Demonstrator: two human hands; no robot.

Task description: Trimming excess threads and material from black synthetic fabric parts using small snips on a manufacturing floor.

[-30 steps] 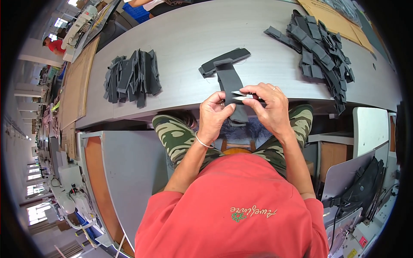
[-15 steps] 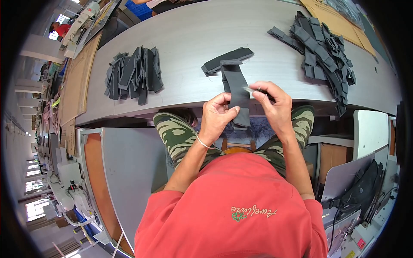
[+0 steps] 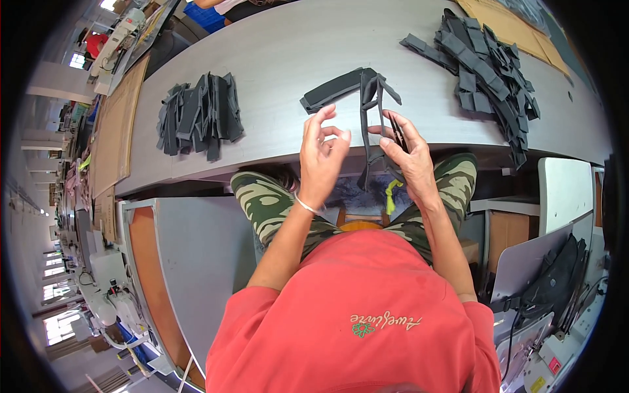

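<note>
My right hand (image 3: 413, 157) is closed around black thread snips (image 3: 397, 133) and also pinches a chain of dark grey fabric strips (image 3: 365, 124) near its edge. The chain is seen nearly edge-on, its upper end over the table and its lower end hanging past the table's front edge. A yellow-green tie (image 3: 391, 198) dangles below that hand; what it is fastened to is hidden. My left hand (image 3: 321, 154) is off the fabric, fingers apart and holding nothing. Just beyond the hands lies a folded dark grey strip (image 3: 334, 90), partly behind the chain's upper end.
A pile of dark grey strips (image 3: 200, 114) lies on the left of the grey table (image 3: 275, 59). A larger tangled heap (image 3: 485, 72) is at the right, its end drooping over the front edge. Cardboard (image 3: 121, 124) borders the left side. A grey cabinet (image 3: 203, 242) stands below left.
My left hand has let go of the fabric and moved slightly left. The chain has turned from flat to edge-on and is now held by my right hand. The yellow-green tie has come into sight.
</note>
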